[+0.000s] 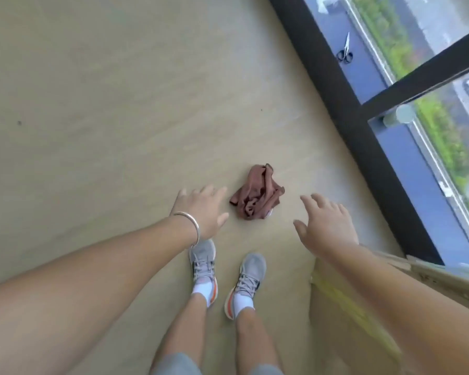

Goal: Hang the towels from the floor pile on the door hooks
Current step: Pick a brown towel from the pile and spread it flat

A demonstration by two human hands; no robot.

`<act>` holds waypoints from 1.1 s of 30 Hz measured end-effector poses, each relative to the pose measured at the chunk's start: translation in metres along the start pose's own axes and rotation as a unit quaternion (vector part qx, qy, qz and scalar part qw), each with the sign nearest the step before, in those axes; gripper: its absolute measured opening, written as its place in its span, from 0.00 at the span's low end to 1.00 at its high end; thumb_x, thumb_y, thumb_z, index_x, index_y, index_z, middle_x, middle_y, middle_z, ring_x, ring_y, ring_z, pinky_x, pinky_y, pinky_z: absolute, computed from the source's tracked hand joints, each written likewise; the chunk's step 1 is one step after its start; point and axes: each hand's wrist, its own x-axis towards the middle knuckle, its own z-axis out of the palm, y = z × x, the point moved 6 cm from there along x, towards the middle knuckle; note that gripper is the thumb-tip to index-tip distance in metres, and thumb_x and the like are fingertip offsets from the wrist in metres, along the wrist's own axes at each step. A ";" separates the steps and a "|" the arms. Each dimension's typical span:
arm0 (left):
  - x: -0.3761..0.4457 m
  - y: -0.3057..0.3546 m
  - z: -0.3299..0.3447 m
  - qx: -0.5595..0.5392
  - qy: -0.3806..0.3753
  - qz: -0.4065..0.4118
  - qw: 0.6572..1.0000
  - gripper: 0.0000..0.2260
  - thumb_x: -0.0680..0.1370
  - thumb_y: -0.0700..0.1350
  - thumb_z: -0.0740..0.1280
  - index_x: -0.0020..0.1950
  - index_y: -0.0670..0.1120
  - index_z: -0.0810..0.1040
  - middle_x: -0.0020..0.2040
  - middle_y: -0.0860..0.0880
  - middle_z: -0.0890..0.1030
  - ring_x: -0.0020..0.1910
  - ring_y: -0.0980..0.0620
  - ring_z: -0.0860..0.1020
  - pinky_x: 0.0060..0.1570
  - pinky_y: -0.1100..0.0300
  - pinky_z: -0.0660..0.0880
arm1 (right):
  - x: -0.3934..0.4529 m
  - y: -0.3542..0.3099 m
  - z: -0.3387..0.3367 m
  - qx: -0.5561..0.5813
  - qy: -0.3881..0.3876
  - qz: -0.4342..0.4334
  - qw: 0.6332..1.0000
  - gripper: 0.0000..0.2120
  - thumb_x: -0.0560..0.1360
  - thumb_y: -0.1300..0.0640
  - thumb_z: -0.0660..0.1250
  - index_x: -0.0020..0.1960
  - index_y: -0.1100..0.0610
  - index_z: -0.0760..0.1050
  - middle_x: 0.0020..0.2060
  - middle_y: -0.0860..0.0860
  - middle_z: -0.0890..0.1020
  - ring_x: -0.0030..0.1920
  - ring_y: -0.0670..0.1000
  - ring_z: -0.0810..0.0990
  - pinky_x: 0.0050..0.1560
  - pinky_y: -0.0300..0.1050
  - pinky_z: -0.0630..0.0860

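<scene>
A crumpled brown towel (257, 192) lies on the beige floor just ahead of my feet. My left hand (201, 209) hovers to its left, fingers spread, holding nothing, with a silver bangle on the wrist. To the towel's right, my right hand (326, 221) is also open with fingers apart and empty. Both hands are above the floor and apart from the towel. No door or hooks are in view.
A black window frame (344, 104) runs along the right with glass down to the floor. Scissors (345, 51) lie on the sill beyond it. A cardboard box (349, 307) stands at my right. My grey sneakers (203, 262) stand below the towel.
</scene>
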 end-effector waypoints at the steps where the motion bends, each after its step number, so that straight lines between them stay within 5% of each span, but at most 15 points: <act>1: 0.023 -0.001 0.024 -0.005 -0.003 0.005 1.000 0.27 0.79 0.59 0.57 0.75 0.52 0.57 0.70 0.48 0.68 0.67 0.45 0.70 0.66 0.47 0.64 | 0.020 0.002 0.023 -0.001 -0.007 0.003 1.000 0.27 0.78 0.43 0.58 0.74 0.51 0.58 0.73 0.52 0.64 0.69 0.56 0.66 0.70 0.52 0.59; 9: 0.175 0.002 0.199 -0.036 -0.038 0.033 0.998 0.25 0.79 0.59 0.57 0.73 0.51 0.60 0.67 0.47 0.70 0.65 0.43 0.72 0.61 0.47 0.67 | 0.158 0.006 0.196 0.035 -0.046 0.018 0.998 0.25 0.78 0.46 0.59 0.70 0.57 0.63 0.69 0.55 0.67 0.68 0.58 0.66 0.66 0.52 0.62; 15: 0.276 0.006 0.252 -0.048 -0.032 0.031 0.998 0.27 0.79 0.61 0.57 0.73 0.49 0.59 0.69 0.45 0.68 0.64 0.40 0.72 0.58 0.45 0.70 | 0.230 0.024 0.269 0.064 -0.031 0.051 0.996 0.22 0.77 0.49 0.59 0.68 0.56 0.65 0.67 0.57 0.69 0.66 0.60 0.68 0.64 0.53 0.63; 22: 0.359 0.030 0.265 -0.085 0.035 0.059 0.994 0.35 0.77 0.60 0.61 0.78 0.57 0.45 0.75 0.45 0.60 0.66 0.38 0.69 0.58 0.44 0.71 | 0.304 0.046 0.303 0.010 -0.028 0.049 0.998 0.28 0.73 0.59 0.65 0.70 0.52 0.61 0.68 0.55 0.66 0.67 0.58 0.66 0.65 0.51 0.64; 27: 0.372 0.043 0.277 -0.171 0.001 0.035 0.985 0.39 0.75 0.48 0.69 0.77 0.62 0.47 0.63 0.42 0.75 0.58 0.38 0.76 0.55 0.50 0.72 | 0.308 0.040 0.312 -0.043 -0.011 -0.001 0.999 0.14 0.74 0.61 0.61 0.57 0.48 0.75 0.53 0.53 0.78 0.56 0.58 0.73 0.50 0.47 0.65; 33: 0.315 0.002 0.243 -0.174 0.023 0.001 0.985 0.39 0.74 0.40 0.64 0.77 0.63 0.47 0.66 0.44 0.71 0.60 0.39 0.74 0.56 0.48 0.72 | 0.268 0.028 0.266 -0.047 0.021 -0.009 0.999 0.08 0.75 0.55 0.64 0.53 0.52 0.78 0.48 0.54 0.78 0.51 0.58 0.73 0.46 0.47 0.61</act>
